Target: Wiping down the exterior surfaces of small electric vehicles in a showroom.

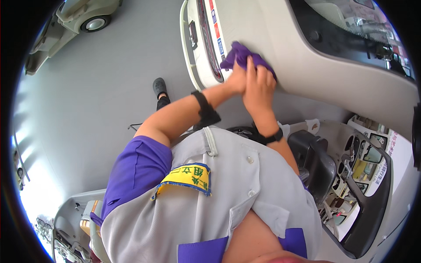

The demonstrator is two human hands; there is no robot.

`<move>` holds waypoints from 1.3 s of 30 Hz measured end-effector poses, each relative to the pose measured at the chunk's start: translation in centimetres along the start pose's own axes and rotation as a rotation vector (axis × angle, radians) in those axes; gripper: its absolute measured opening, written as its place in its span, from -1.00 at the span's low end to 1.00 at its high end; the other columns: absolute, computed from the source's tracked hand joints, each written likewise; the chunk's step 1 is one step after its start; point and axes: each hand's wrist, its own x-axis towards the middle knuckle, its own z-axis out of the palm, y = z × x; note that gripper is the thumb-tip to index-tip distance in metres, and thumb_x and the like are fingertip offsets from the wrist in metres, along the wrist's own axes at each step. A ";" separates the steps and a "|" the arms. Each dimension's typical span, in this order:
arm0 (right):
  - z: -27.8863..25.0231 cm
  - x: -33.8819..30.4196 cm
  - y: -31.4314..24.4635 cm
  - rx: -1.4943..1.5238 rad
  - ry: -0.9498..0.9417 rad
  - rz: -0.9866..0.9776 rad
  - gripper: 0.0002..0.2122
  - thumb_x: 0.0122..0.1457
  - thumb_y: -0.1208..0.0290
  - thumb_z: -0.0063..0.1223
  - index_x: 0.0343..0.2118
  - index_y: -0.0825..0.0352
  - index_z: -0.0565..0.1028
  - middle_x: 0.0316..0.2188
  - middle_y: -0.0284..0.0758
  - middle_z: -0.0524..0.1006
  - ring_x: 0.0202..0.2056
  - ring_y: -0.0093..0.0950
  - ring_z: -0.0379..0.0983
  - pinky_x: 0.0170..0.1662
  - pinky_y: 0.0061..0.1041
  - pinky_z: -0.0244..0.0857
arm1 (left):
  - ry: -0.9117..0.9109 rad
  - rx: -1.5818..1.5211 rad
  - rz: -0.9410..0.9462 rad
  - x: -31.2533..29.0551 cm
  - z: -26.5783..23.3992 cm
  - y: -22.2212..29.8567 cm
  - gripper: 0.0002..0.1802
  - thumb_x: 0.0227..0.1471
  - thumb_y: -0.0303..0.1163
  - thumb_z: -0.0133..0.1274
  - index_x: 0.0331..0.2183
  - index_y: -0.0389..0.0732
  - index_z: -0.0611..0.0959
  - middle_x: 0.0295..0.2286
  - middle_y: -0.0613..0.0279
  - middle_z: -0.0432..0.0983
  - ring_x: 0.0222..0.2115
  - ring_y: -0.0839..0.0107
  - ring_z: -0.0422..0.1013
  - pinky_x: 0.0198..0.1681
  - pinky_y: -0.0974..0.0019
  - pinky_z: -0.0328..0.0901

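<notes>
With my left hand (237, 80) and right hand (259, 90) at the purple cloth (239, 51) over the pale car (263, 24), whether clamped I can't tell, I'm apparently wiping, which next calls for even pressure.

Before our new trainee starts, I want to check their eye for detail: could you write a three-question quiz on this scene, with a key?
1. What colour is the cloth at the left hand and right hand?
2. True or false: the right wrist is bare.
3. Where is the yellow patch?
A) on the cloth
B) on the chest of the grey shirt
C) on the floor

Key:
1. Purple.
2. False; it wears a black band.
3. B.
</notes>
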 end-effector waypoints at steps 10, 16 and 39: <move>0.2 1.0 -0.1 0.017 0.100 0.033 -0.37 0.01 0.50 0.12 0.23 0.34 0.27 -0.16 -0.18 0.36 -0.15 -0.16 0.34 -0.07 -0.25 0.23 | 0.177 -0.221 0.025 2.7 -2.4 3.4 -0.73 0.05 -0.31 0.01 -0.24 -0.28 0.58 -0.07 -0.26 0.29 -0.01 -0.27 0.11 0.16 -0.14 -0.02; 1.8 11.6 -0.9 -0.019 0.054 0.053 -0.31 -0.04 0.53 0.06 0.26 0.33 0.21 -0.11 -0.15 0.38 -0.04 -0.14 0.34 0.05 -0.21 0.21 | -0.101 0.184 0.073 13.9 -5.5 -8.9 -0.49 0.07 -0.15 0.00 0.01 -0.22 0.47 0.06 -0.13 0.33 0.16 -0.15 0.05 0.21 -0.24 -0.14; -3.6 -3.5 1.1 0.202 0.288 0.103 -0.48 0.06 0.62 0.06 0.14 0.50 0.30 0.04 0.01 0.33 0.07 0.02 0.28 0.12 -0.13 0.17 | 0.188 0.095 0.242 1.7 1.0 8.0 -0.78 -0.04 -0.32 0.06 -0.30 -0.11 0.66 -0.21 0.05 0.48 -0.08 -0.09 0.22 0.08 -0.09 0.03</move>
